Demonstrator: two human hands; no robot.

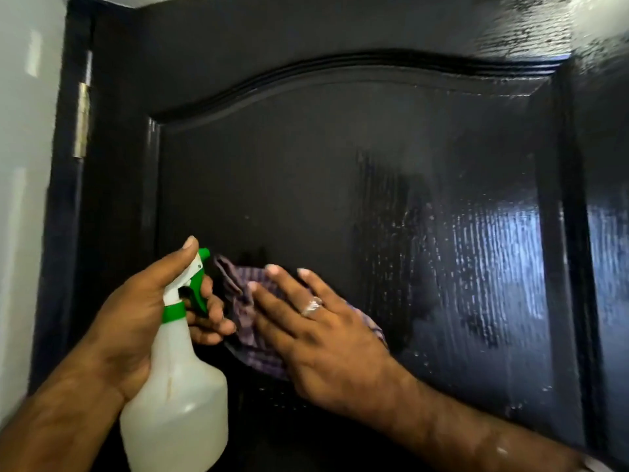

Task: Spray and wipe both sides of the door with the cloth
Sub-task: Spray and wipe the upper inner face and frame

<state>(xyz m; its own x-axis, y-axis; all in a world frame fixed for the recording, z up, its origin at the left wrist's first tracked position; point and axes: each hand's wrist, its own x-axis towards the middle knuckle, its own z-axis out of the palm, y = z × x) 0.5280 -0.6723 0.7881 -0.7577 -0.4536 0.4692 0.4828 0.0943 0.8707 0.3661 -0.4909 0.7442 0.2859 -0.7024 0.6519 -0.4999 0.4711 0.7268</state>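
Note:
A glossy black panelled door (306,158) fills the view, with wet droplets and streaks on its right half. My left hand (143,315) grips the neck of a white spray bottle (177,396) with a green collar and trigger; the fingers curl round the trigger and the nozzle points at the door. My right hand (320,335), with a ring on one finger, lies flat with straight fingers and presses a purple checked cloth (238,301) against the door's lower panel, just right of the bottle.
A pale wall (23,165) runs along the left. A metal hinge (83,120) sits on the door's left edge against the black frame. A raised arched moulding (340,68) borders the door's panel.

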